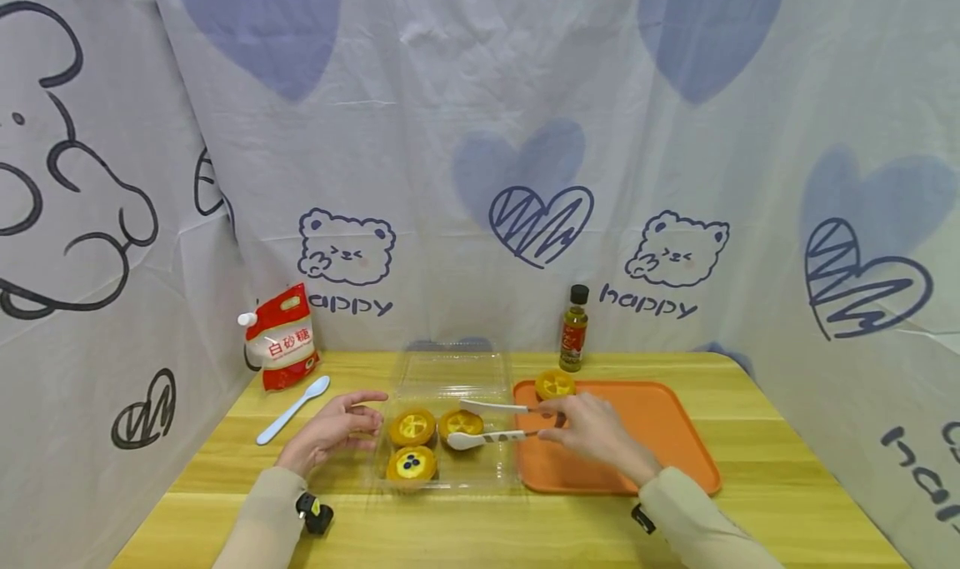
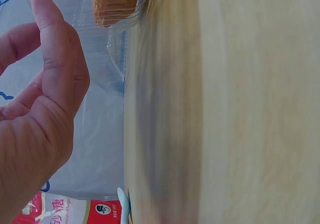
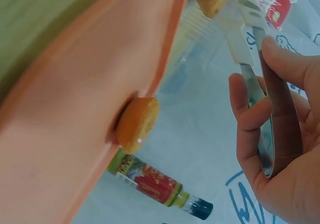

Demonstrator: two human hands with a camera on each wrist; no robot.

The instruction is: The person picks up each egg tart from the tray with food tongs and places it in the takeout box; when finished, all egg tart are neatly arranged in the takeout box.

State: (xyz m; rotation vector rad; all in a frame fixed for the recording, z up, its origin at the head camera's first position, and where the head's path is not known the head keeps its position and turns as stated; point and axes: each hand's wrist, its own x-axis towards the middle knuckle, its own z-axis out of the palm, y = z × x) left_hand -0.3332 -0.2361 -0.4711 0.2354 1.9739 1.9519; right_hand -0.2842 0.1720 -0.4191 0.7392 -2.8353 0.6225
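White-tipped tongs [image 1: 491, 423] sat pinched in the right hand [image 1: 588, 427], their arms spread around the egg tart [image 1: 461, 423] at the back right of the clear plastic box [image 1: 450, 369], a stance that looked set for lifting it sideways. The left hand [image 1: 330, 431] lay relaxed and open against the box's left wall, seemingly steadying it, while two more tarts [image 1: 412, 446] stayed inside. Beyond, one tart [image 1: 555, 383] rested on the orange tray [image 1: 660, 436] beside the box, with a sauce bottle [image 1: 573, 329], sugar bag [image 1: 285, 336] and blue spoon [image 1: 292, 409] behind.
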